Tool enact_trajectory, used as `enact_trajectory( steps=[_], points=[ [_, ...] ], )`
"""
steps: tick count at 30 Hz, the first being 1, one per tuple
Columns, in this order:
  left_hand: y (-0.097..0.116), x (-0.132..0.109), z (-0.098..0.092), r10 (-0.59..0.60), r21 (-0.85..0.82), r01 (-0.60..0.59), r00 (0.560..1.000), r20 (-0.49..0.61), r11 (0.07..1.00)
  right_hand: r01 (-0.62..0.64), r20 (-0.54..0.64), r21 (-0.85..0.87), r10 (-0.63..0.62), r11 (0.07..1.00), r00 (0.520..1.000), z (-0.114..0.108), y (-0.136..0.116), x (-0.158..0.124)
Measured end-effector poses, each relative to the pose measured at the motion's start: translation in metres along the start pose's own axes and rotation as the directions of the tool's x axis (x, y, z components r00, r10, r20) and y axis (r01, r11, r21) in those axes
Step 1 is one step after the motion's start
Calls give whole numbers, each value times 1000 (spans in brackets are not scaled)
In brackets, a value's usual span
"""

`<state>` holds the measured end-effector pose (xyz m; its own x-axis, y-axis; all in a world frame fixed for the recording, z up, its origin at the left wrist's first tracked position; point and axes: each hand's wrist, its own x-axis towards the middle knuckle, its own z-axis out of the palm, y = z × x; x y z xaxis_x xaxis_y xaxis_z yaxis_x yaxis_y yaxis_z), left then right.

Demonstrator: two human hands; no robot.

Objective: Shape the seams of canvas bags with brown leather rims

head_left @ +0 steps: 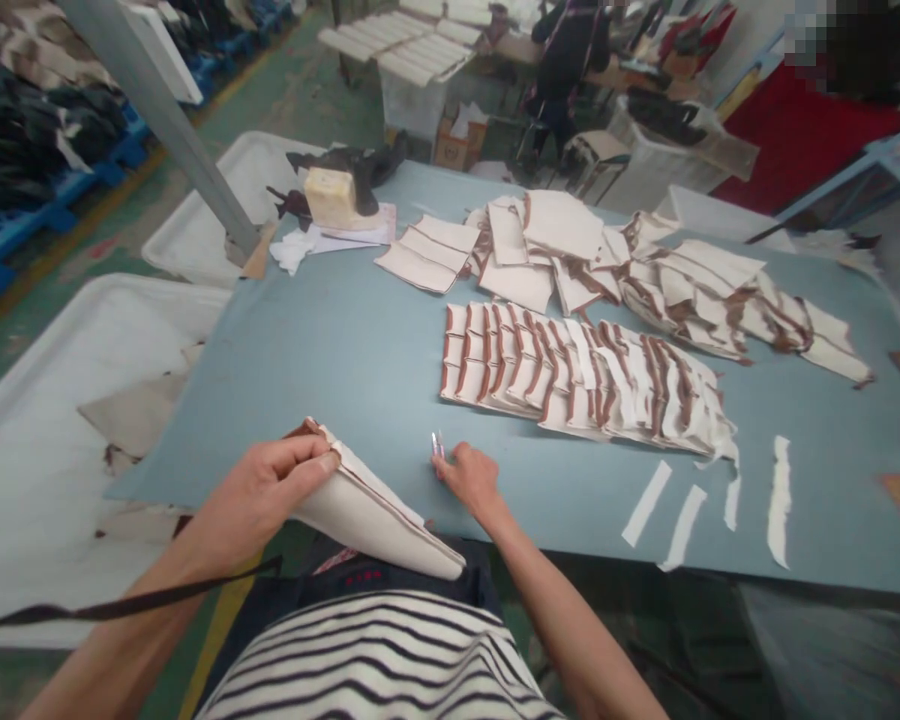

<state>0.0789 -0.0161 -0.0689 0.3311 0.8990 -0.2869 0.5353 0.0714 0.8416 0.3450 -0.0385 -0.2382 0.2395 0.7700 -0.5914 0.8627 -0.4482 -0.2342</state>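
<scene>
Pinched at its upper corner by my left hand point(281, 482), a folded cream fabric piece point(379, 520) with brown edging slants down across the table's near edge. To its right, my right hand point(471, 480) is closed around small metal thread snips point(438, 447), whose blades point away from me. The snips and the fabric are apart. Beyond my right hand lies an overlapping row of similar brown-edged pieces point(510, 365), with white strips among those at its right end.
A loose heap of cream pieces point(562, 225) covers the back of the blue-grey table point(330, 350). White paper strips point(686, 525) lie at the right front. White bins point(52, 350) stand left, near a grey post point(187, 130). A person point(570, 60) is at the far side.
</scene>
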Motion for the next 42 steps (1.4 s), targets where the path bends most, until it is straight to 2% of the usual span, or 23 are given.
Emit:
enact_trajectory(
  steps=[4,7,10,12,15,19,20,22,24,27,31,35,42],
  points=[
    [8,-2,-4,-7,7,7,1000,30,1000,-29,4,39,29,999,1000,21,-10,12],
    [11,-4,-9,1,23,-3,996,92,1000,13,22,112,-15,994,1000,20,-11,17],
    [9,-3,-8,-11,25,7,988,156,1000,86,36,221,-96,972,995,9,-9,16],
    [7,-2,-5,1,35,-7,986,165,999,148,23,305,-162,941,986,-5,-7,9],
    [7,-3,-3,86,69,-93,992,97,993,268,-25,435,-286,860,958,-37,-7,-19],
    [14,-9,-5,199,70,-200,980,30,977,453,-132,564,-467,690,875,-93,-18,-83],
    [15,-10,-6,208,51,-208,978,20,977,532,-196,598,-534,600,822,-106,-23,-98],
    [18,-10,-8,222,-6,-222,975,-2,975,648,-297,591,-618,480,728,-125,-34,-121],
    [20,-9,-8,235,-69,-236,972,-17,969,710,-358,554,-645,436,675,-136,-44,-132],
    [23,-5,-5,203,-116,-206,978,-40,972,744,-409,510,-639,431,651,-137,-55,-132],
    [30,1,-1,99,-114,-108,992,-77,988,763,-417,467,-650,446,635,-130,-61,-125],
    [36,4,-2,48,-101,-53,997,-58,993,789,-451,414,-650,454,611,-126,-60,-124],
    [39,10,-5,-7,-112,9,1000,13,994,853,-499,279,-692,442,522,-135,-55,-123]
  ],
)
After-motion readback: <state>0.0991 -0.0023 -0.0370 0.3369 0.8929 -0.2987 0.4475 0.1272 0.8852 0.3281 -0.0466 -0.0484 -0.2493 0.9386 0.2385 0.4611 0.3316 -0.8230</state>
